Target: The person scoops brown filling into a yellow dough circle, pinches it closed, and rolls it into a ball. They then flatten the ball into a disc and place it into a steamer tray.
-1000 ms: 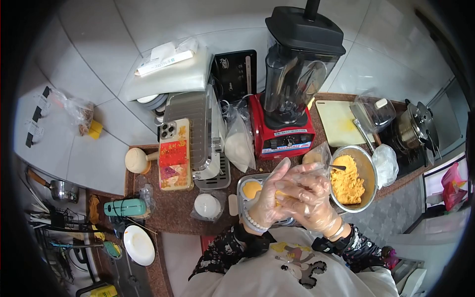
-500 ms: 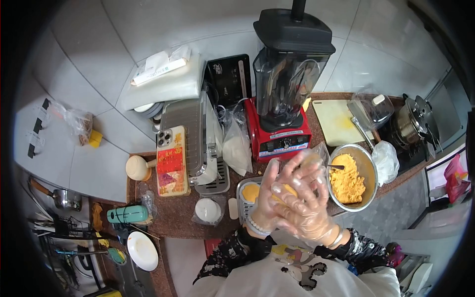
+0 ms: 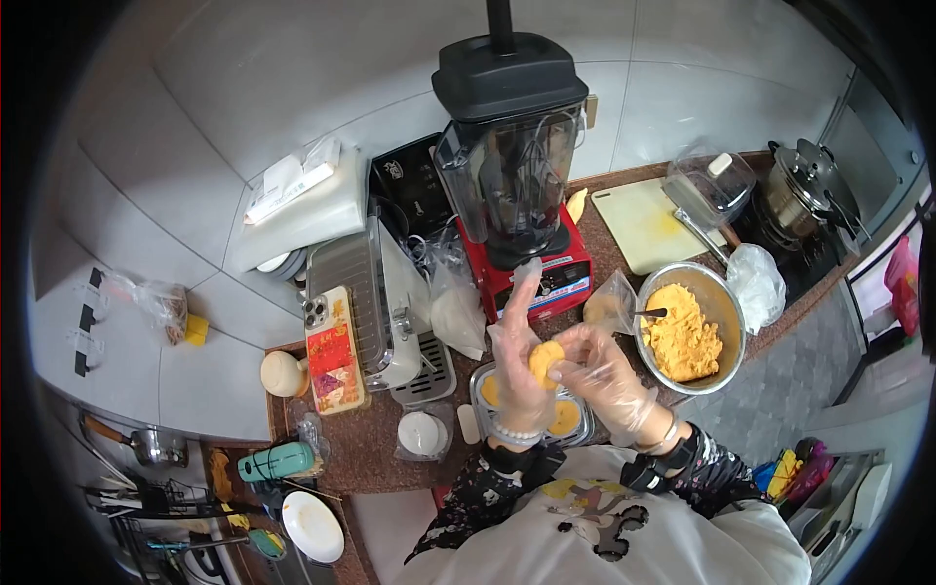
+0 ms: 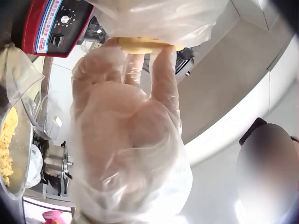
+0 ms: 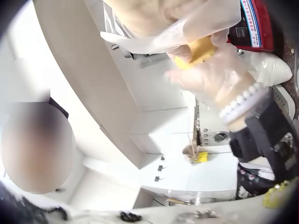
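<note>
1. the pressed palms have parted: left hand flat-fingered, right hand pinching.
2. yellow patty sits between them, touching both.
3. from here, its edge looks reachable for shaping.

Head view: even, moderately bright light, soft shadows, strong fisheye curvature, black vignetted corners, mild softness at the hands, left wrist view: glare whitening the glove's lower edge, right wrist view: hazy, pale highlights, upper glove blurred, dark corners in both.
</note>
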### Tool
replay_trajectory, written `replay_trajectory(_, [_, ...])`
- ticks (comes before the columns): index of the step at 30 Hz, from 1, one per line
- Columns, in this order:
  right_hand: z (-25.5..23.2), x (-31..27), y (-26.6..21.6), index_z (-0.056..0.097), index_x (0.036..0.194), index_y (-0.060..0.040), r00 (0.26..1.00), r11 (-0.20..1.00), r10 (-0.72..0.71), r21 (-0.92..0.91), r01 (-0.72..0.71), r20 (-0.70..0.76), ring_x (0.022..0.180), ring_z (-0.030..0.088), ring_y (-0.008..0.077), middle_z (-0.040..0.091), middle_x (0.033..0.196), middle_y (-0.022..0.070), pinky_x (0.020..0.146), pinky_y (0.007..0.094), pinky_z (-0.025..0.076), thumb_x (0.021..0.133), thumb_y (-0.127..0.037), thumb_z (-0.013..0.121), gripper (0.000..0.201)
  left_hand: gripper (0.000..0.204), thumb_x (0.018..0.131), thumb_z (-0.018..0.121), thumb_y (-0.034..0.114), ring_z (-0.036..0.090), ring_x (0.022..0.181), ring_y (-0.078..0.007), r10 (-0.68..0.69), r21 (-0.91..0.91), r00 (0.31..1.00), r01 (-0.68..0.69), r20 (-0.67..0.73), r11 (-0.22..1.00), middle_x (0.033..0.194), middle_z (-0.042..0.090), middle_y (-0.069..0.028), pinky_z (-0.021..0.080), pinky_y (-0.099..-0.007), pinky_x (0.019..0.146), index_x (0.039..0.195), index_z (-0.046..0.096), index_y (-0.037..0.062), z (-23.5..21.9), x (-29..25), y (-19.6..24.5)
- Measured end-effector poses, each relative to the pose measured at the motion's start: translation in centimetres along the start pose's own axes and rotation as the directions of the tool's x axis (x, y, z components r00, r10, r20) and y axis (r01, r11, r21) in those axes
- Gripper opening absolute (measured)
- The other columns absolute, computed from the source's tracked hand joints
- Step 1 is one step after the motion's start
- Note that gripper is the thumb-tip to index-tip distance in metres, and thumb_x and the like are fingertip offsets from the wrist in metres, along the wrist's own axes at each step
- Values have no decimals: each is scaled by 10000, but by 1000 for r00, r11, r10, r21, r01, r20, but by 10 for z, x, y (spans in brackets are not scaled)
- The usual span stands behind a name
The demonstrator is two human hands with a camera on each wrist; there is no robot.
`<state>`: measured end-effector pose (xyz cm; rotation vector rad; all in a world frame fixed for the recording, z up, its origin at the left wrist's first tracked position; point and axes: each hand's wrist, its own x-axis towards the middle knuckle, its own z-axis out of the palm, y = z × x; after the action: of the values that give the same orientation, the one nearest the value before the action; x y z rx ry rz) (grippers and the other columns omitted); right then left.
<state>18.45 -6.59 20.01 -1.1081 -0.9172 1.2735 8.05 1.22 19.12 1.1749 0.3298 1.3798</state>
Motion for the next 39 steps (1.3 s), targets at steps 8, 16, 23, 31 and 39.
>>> replay_trajectory(8, [-15,4,-29,533,1305,-58,953,964,261,9,-265,153,968,626,86,625,1155,49,802,224,529,1004,-181,620,336,681,1081,336,507,612,1157,-239,-306,156,944,323,-124,933,1207,659,-170,448,-371,1030,1300,564,-96,-25,-17,16])
replay_trajectory(16, [-41,17,-18,510,1379,-54,965,976,165,-172,-130,204,752,611,63,651,1051,20,665,211,521,972,-103,662,437,260,996,637,194,715,750,-159,-653,130,757,651,-37,748,900,719,-142,557,-241,689,1074,621,-54,-36,-25,33])
replay_trajectory(23, [-32,12,-15,709,1096,-7,991,989,134,-60,-133,18,709,610,53,713,896,26,612,200,490,961,-128,689,183,229,1003,621,150,728,792,-159,-660,234,751,638,18,733,898,732,-157,572,-235,719,1086,607,-62,-38,-33,19])
replay_trajectory(31, [-40,16,-32,720,1168,0,971,948,166,-298,-109,173,830,613,107,643,919,27,714,247,496,976,-141,651,249,285,1010,610,173,725,813,-154,-735,213,622,706,271,676,952,728,-131,573,-244,776,1154,603,-74,-24,-21,32])
replay_trajectory(39, [-33,21,-15,703,1185,4,977,968,65,-249,-12,205,910,618,110,650,992,17,811,253,498,1001,-139,611,250,325,998,638,186,713,843,-133,-753,104,618,753,225,649,1042,717,-93,581,-252,788,1228,609,-42,-36,-34,20])
